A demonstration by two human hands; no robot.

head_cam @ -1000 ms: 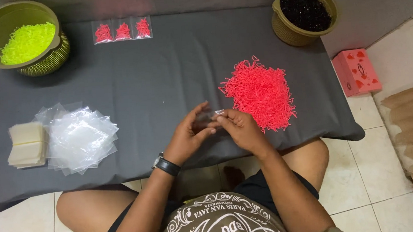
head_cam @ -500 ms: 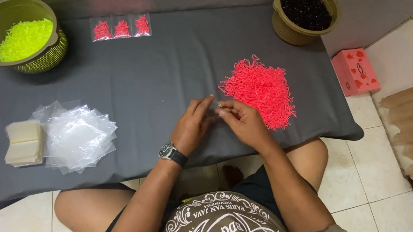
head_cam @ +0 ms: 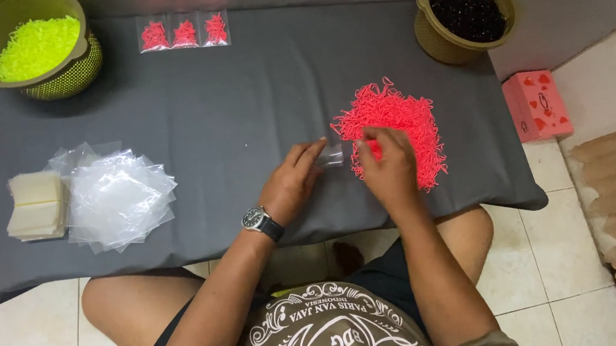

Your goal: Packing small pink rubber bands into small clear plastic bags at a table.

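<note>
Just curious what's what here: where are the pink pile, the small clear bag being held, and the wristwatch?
pink pile (head_cam: 399,127), head view, middle of the heap.
small clear bag (head_cam: 333,153), head view, its flat face.
wristwatch (head_cam: 255,218), head view, the dial.

We see three small clear plastic packets filled with red pieces (head_cam: 184,32), side by side in a row at the far edge of the grey cloth-covered worktop (head_cam: 231,106). A loose pile of empty clear plastic bags (head_cam: 118,201) lies at the near left of the worktop, just beside a stack of cream-coloured square sheets (head_cam: 36,206). One small clear plastic bag (head_cam: 332,152) sits between the left hand (head_cam: 293,183) and the right hand (head_cam: 388,166), held at the left hand's fingertips. A pink rectangular box with red shapes (head_cam: 537,105) stands on the floor to the right of the worktop.
</note>
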